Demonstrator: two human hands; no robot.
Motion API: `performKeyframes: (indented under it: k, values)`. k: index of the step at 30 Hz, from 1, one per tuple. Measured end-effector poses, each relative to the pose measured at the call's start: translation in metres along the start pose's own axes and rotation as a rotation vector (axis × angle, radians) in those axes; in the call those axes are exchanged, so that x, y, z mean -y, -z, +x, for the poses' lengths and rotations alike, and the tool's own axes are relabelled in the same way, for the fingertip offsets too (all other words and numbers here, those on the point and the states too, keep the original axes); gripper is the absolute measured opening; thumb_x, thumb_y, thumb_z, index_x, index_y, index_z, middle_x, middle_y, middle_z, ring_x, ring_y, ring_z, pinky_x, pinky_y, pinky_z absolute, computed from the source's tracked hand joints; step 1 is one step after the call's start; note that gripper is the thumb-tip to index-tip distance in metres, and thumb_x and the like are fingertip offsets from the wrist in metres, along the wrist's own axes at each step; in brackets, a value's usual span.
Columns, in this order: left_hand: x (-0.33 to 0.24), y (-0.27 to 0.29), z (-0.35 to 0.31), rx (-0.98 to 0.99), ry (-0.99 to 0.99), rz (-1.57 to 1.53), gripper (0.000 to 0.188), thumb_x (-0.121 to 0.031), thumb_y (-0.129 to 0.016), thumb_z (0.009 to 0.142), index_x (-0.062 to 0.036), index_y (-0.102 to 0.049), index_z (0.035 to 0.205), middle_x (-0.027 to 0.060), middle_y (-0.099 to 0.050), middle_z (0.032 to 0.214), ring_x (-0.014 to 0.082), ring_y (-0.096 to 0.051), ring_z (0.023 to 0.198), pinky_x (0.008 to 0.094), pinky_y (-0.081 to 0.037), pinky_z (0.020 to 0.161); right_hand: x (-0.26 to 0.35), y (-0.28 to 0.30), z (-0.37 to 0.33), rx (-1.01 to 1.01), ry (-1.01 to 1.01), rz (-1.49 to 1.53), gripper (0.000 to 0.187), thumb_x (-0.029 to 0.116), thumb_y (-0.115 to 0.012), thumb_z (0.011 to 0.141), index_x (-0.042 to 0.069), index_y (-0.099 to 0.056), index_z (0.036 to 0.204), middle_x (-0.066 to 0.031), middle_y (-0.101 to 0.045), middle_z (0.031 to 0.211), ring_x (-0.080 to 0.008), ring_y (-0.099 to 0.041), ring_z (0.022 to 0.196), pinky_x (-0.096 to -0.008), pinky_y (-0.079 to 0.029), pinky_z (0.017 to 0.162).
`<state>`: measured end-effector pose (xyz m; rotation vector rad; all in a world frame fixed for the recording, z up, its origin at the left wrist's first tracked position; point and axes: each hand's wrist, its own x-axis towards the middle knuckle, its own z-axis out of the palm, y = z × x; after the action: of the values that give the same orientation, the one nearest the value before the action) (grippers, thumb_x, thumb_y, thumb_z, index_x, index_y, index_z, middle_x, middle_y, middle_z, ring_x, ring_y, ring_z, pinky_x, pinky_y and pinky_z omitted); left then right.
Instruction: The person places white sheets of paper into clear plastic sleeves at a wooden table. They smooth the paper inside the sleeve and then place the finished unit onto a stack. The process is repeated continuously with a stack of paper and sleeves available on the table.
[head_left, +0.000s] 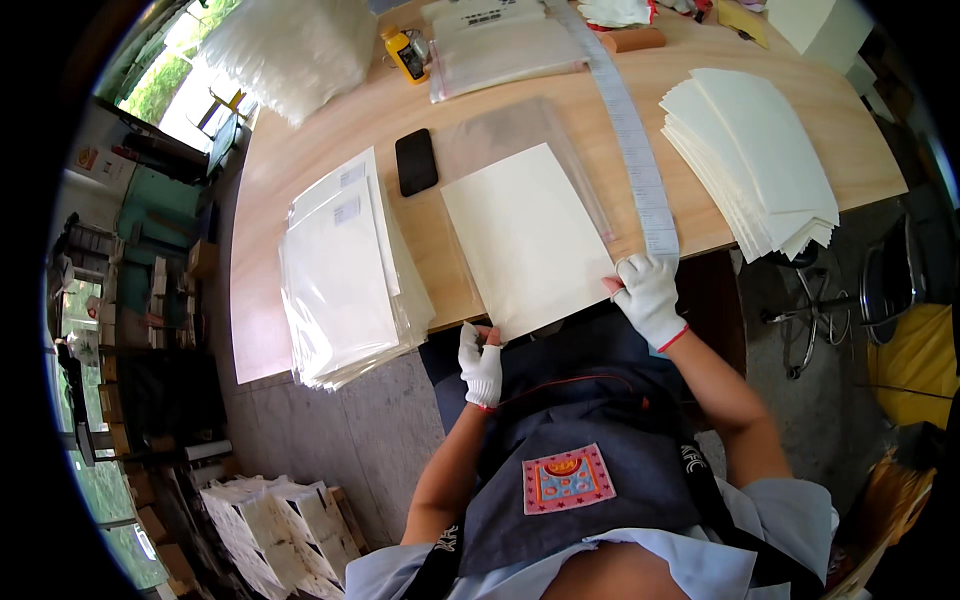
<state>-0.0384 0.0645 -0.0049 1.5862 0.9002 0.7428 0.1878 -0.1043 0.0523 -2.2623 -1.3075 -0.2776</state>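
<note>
A cream-white sheet of paper or card (530, 240) lies at the table's front edge, partly over a clear plastic sleeve (505, 130). At the sheet's near left corner, my left hand (481, 368), in a white glove with bare fingertips, pinches the edge. My right hand (648, 302), gloved the same way, grips the near right corner between thumb and fingers. Just beyond it ends a long strip of printed labels (630, 140). To the left of the sheet rests a stack of sleeved white sheets (335, 275), each of the top ones bearing a small label.
Fanned loose white sheets (755, 160) overhang the table's right front edge. A black phone (416, 162) lies left of the sleeve. Farther back are a stack of clear sleeves (510, 55), a yellow bottle (404, 55) and a bulky white plastic bundle (290, 50). A wheeled chair (885, 275) stands at right.
</note>
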Motion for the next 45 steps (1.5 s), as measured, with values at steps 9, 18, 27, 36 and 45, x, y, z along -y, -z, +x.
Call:
performKeyframes:
  k: [9,18,27,36,45]
  values:
    - [0.061,-0.01,-0.021,-0.146,0.72,-1.191,0.009,-0.005,-0.049,0.087,-0.0062,-0.05,0.095,0.0101,-0.057,0.094,0.0216,-0.058,0.078,0.0381,-0.052,0.073,-0.036,0.017,-0.05,-0.362,-0.671,0.457,0.022,0.012,-0.061,0.082,0.001,-0.051,0.098,-0.0123,-0.06,0.091,-0.0235,-0.061,0.078,-0.0366,-0.046,0.069]
    - [-0.04,-0.102,-0.024,0.855,0.743,-0.556,0.043,-0.023,-0.047,0.092,-0.0043,-0.038,0.129,0.0107,-0.053,0.119,0.0169,-0.058,0.08,0.0342,-0.052,0.076,-0.038,0.037,-0.083,-0.002,-0.693,0.771,0.052,-0.002,-0.066,0.071,0.002,-0.049,0.121,-0.0001,-0.057,0.075,-0.0078,-0.046,0.062,-0.0239,-0.042,0.063]
    - [-0.065,-0.168,-0.023,0.891,0.809,-0.671,0.023,-0.011,-0.057,0.083,-0.003,-0.049,0.103,0.0072,-0.058,0.074,0.0118,-0.052,0.045,0.0269,-0.049,0.048,-0.014,0.093,-0.074,-0.133,-0.11,0.056,0.032,0.016,-0.076,0.053,0.009,-0.066,0.083,-0.0042,-0.057,0.097,-0.0273,-0.053,0.098,-0.0393,-0.042,0.085]
    - [-0.078,-0.164,-0.02,0.865,0.824,-0.669,0.017,-0.009,-0.052,0.084,-0.0026,-0.049,0.1,0.008,-0.059,0.077,0.013,-0.052,0.046,0.0273,-0.048,0.043,-0.013,0.094,-0.061,-0.036,-0.072,0.094,0.023,0.015,-0.074,0.057,0.009,-0.062,0.076,-0.0028,-0.059,0.1,-0.0257,-0.055,0.096,-0.0372,-0.043,0.081]
    - [-0.053,-0.112,-0.02,0.917,0.775,-0.387,0.027,-0.019,-0.045,0.091,-0.0021,-0.048,0.113,0.0077,-0.062,0.093,0.0097,-0.052,0.049,0.0255,-0.05,0.049,-0.002,0.085,-0.036,-0.233,-0.478,0.826,0.005,0.001,-0.063,0.077,0.001,-0.059,0.081,-0.0052,-0.061,0.086,-0.0103,-0.055,0.076,-0.0219,-0.043,0.062]
